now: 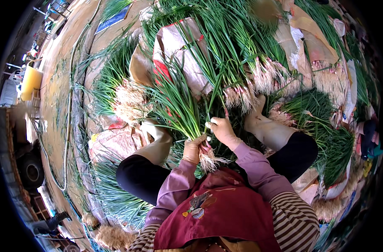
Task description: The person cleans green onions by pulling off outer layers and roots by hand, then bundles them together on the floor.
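In the middle, my gloved left hand (193, 149) grips a bunch of green onions (191, 121) just above its pinkish-white stem ends. The pale roots (208, 160) hang out towards my apron, and the green leaves fan away from me. My gloved right hand (223, 131) is closed beside the bunch, thumb and finger pinching a thin green onion stalk (212, 104) that stretches away from me. Whether that stalk belongs to the bunch is hard to tell. A small white round thing (209, 138) shows between my hands.
Large piles of green onions (232, 63) lie ahead. A white-and-red woven sack (182, 47) lies among them. More onions with dense roots (130, 100) sit left; another heap (323, 135) is right. A hose (69, 119) runs along the wet floor, with a vehicle wheel (31, 170) beyond.
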Available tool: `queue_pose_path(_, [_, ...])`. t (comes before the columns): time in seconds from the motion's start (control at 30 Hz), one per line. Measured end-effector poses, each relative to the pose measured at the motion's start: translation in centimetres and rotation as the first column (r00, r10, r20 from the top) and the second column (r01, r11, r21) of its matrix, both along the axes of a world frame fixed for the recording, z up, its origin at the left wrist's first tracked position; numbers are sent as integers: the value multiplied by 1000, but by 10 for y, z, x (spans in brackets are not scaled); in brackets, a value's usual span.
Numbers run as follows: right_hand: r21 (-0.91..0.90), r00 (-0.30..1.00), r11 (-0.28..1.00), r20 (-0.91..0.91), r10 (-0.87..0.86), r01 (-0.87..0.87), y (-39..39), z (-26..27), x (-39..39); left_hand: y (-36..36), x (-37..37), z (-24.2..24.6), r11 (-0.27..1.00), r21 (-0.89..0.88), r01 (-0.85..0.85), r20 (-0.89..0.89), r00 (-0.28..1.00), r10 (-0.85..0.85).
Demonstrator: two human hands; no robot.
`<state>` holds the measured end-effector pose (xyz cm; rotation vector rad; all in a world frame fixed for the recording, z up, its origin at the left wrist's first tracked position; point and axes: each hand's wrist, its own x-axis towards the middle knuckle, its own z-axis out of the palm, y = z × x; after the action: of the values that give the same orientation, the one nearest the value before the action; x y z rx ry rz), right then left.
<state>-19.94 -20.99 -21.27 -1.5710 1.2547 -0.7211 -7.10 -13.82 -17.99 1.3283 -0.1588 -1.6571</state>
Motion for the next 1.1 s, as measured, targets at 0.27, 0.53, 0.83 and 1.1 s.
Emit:
queue_pose_path(0.27, [441, 1000, 897, -25, 12, 0, -14, -37, -47, 4, 2, -4, 998, 32, 51, 68, 996, -53])
queue_pose_path(0.53, [732, 687, 681, 481, -546, 29, -16, -9, 5, 8, 2, -6, 996, 33, 81, 56, 995, -83])
queue_pose_path(0.83, [529, 800, 771, -256, 542, -353, 3, -24, -21, 5, -1, -11, 999, -12, 41, 18, 999, -41])
queue_pose_path(1.1, [-97, 909, 982, -402, 110, -162, -30, 10, -22, 4, 6, -3, 975, 63, 211, -86, 975, -205])
